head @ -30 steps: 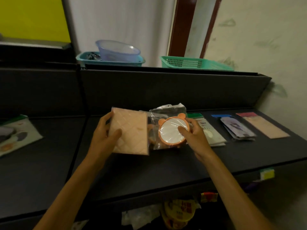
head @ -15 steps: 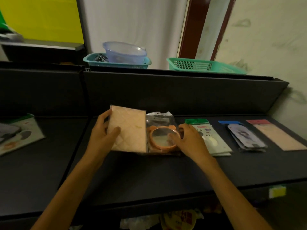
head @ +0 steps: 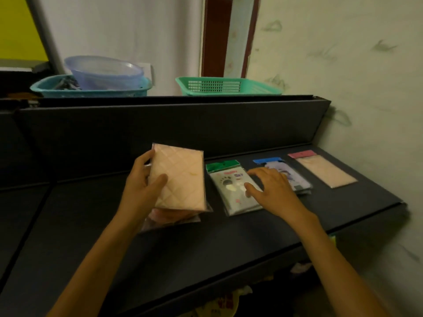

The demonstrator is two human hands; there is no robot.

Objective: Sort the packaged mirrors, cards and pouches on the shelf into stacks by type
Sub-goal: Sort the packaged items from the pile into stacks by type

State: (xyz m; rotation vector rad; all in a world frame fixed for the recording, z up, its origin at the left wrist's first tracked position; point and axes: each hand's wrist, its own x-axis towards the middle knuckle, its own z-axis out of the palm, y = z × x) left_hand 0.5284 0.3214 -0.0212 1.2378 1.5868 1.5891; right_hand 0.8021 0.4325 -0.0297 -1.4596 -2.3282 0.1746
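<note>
My left hand (head: 142, 191) grips a peach quilted pouch (head: 180, 177) in clear wrap, held tilted above the dark shelf (head: 160, 252). Under it a packaged item (head: 174, 219) lies on the shelf, mostly hidden. My right hand (head: 272, 191) is spread open, palm down, over a green-topped card pack (head: 231, 186) and reaches toward a blue-topped pack (head: 295, 175). Further right lies a long peach pouch with a pink header (head: 325, 170). Nothing is held in my right hand.
The shelf's back panel (head: 183, 129) rises behind the items. On top stand a teal basket with a clear bowl (head: 98, 81) and a green basket (head: 229, 85). A wall (head: 354, 76) closes the right end. Packets show below the front edge.
My right hand let go of the orange round mirror pack, which went down under the pouch, and moved right over the green-topped pack. The view shifted right.
</note>
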